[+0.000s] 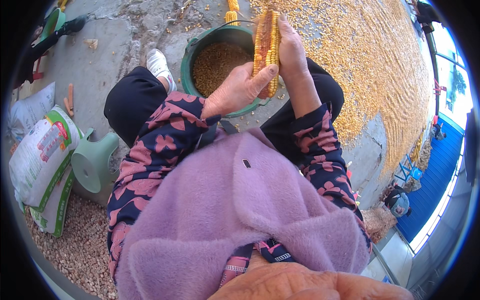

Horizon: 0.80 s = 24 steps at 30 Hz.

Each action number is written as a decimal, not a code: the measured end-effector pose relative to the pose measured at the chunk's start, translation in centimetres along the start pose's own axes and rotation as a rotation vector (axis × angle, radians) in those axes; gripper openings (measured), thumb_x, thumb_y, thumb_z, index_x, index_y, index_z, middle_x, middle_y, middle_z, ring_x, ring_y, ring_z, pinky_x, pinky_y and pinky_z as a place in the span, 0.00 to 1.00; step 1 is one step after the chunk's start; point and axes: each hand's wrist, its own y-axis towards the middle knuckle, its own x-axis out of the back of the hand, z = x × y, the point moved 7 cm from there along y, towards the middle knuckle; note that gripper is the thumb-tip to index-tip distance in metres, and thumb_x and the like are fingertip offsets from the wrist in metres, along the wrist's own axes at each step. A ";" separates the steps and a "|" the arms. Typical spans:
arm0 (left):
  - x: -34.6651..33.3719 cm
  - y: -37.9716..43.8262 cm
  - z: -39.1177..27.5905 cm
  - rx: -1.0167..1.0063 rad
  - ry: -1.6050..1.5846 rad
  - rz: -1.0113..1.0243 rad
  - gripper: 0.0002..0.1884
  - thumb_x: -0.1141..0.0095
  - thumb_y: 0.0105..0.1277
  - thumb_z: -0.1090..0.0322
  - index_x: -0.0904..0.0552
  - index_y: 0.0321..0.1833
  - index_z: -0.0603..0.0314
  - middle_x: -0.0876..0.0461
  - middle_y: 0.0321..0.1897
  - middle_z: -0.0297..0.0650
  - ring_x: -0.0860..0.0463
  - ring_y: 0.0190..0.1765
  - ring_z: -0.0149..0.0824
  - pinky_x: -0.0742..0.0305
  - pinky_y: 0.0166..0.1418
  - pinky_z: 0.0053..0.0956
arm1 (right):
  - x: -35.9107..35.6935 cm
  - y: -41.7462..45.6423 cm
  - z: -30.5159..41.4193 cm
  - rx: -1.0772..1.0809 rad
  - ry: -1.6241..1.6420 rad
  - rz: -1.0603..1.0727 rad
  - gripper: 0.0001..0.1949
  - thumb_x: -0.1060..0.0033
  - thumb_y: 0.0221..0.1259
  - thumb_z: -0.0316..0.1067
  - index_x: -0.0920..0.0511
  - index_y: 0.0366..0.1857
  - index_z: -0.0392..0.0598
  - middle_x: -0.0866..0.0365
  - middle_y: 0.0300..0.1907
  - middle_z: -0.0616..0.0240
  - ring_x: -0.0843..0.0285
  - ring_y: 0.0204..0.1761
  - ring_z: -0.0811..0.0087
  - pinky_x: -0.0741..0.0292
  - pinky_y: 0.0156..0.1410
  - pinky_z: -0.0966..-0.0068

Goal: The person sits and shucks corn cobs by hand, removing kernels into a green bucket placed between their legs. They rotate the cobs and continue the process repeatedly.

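A partly shelled corn cob [267,52] is held upright between both hands, with reddish bare cob showing beside rows of yellow kernels. My left hand [240,84] grips its lower part, thumb across the kernels. Around the upper right side of the cob are the fingers of my right hand [291,48]; some of them are hidden behind it. Below the cob stands a green bucket [186,71] with loose kernels [215,67] inside, its wire handle leaning on the far rim.
Corn kernels [360,67] spread over the concrete floor at the right. More cobs [231,17] lie beyond the bucket. At left are printed sacks [41,157], a pale green plastic stool or container [92,165] and bare cobs [70,99]. Another person's dark-sleeved arm [56,35] shows upper left.
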 end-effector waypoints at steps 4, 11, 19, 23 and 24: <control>0.2 0.1 -0.3 -0.036 0.025 -0.002 0.25 0.57 0.82 0.47 0.22 0.48 0.67 0.19 0.32 0.38 0.21 0.33 0.27 0.22 0.38 0.26 | -0.5 -0.1 -0.3 0.000 -0.032 0.011 0.23 0.60 0.81 0.49 0.21 0.52 0.37 0.15 0.42 0.56 0.16 0.41 0.68 0.19 0.48 0.71; 0.8 -0.3 0.1 0.076 0.037 -0.008 0.27 0.58 0.82 0.45 0.21 0.50 0.69 0.18 0.34 0.39 0.20 0.35 0.28 0.22 0.41 0.26 | -0.5 -0.4 -0.2 -0.068 0.015 0.030 0.24 0.66 0.83 0.50 0.24 0.57 0.38 0.16 0.47 0.56 0.16 0.45 0.66 0.18 0.55 0.68; 2.0 0.7 1.2 -0.082 0.035 -0.139 0.28 0.58 0.81 0.45 0.20 0.50 0.71 0.16 0.34 0.40 0.19 0.36 0.29 0.21 0.43 0.27 | -2.4 -1.1 0.1 0.083 -0.216 0.094 0.24 0.63 0.82 0.50 0.23 0.56 0.37 0.15 0.46 0.54 0.15 0.45 0.66 0.17 0.53 0.69; 2.6 1.0 2.3 -0.094 -0.034 -0.144 0.28 0.59 0.82 0.47 0.20 0.49 0.72 0.16 0.34 0.40 0.19 0.37 0.30 0.22 0.45 0.28 | -2.4 -1.1 0.2 0.044 -0.178 0.072 0.24 0.63 0.82 0.49 0.23 0.57 0.37 0.15 0.47 0.53 0.15 0.45 0.66 0.17 0.54 0.68; 2.6 1.0 2.1 -0.108 -0.010 -0.144 0.27 0.60 0.83 0.48 0.20 0.49 0.72 0.16 0.35 0.41 0.19 0.38 0.30 0.22 0.46 0.28 | -2.3 -1.1 0.2 0.025 -0.136 0.050 0.24 0.63 0.82 0.49 0.24 0.57 0.37 0.15 0.47 0.53 0.15 0.45 0.66 0.17 0.55 0.68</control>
